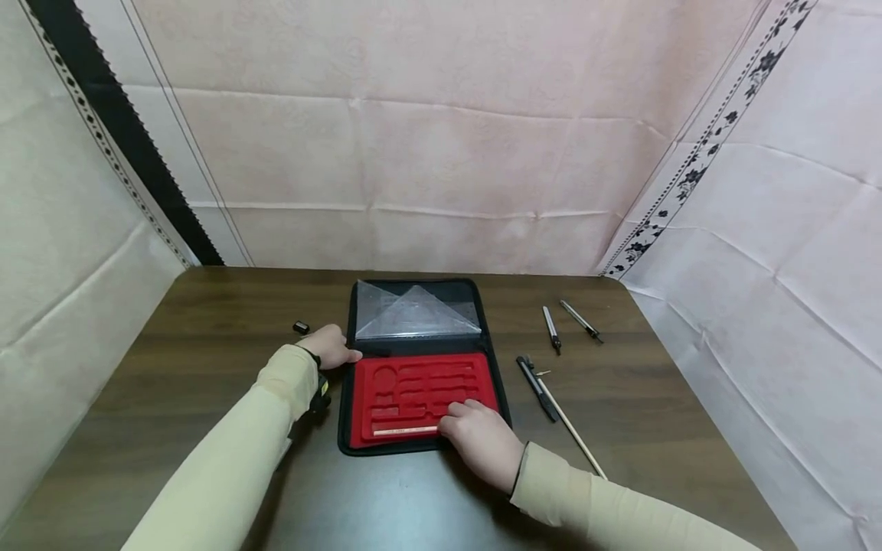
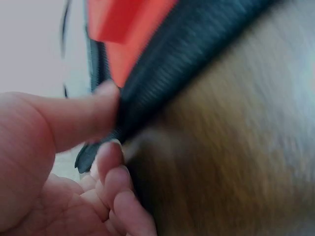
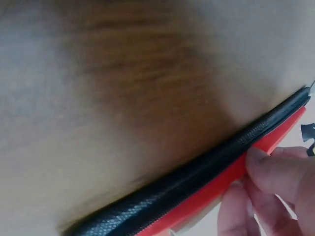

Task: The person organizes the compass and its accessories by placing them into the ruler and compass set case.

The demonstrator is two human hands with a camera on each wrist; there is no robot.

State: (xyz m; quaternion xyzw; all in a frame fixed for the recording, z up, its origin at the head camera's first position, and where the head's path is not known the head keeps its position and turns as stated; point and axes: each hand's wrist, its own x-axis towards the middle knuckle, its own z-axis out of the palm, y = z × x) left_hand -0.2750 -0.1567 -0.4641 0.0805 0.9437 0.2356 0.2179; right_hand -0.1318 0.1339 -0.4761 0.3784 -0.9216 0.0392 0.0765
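An unzipped black case (image 1: 506, 417) lies spread on the table, its lower half filled by a red moulded tray (image 1: 413, 367) with shaped hollows. My left hand (image 1: 329, 348) pinches the case's left edge near the fold, thumb above and fingers curled below, as the left wrist view shows. Along the tray's front slot lies a slim pale strip (image 1: 405, 431) with small print. Over the tray's front right corner, my right hand (image 1: 482, 444) has its fingers curled at the strip's right end. In the right wrist view, its thumb (image 3: 275, 172) is at the red tray's edge.
Clear set squares (image 1: 420, 314) sit in the lid. To the right lie two slim metal drawing instruments (image 1: 550, 329), a dark compass-like tool (image 1: 537, 389) and a long pale stick (image 1: 572, 428). A small black piece (image 1: 301, 327) lies left of the case.
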